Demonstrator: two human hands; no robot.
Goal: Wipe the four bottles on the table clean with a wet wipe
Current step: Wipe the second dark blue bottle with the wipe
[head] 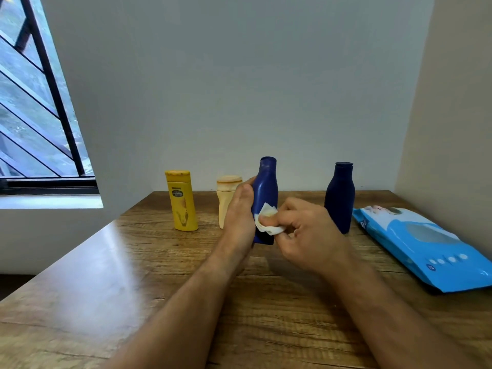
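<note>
My left hand (239, 211) grips a blue bottle (266, 187) around its body and holds it upright over the middle of the wooden table (133, 262). My right hand (306, 233) pinches a crumpled white wet wipe (267, 222) and presses it against the bottle's lower front. A yellow bottle (182, 201) stands at the far left. A cream bottle (226, 198) stands beside it, partly hidden behind my left hand. A dark navy bottle (340, 198) stands to the right.
A blue pack of wet wipes (426, 243) lies flat at the table's right side near the beige wall. A barred window (34, 102) is at the left. The table's far edge meets the grey wall behind the bottles.
</note>
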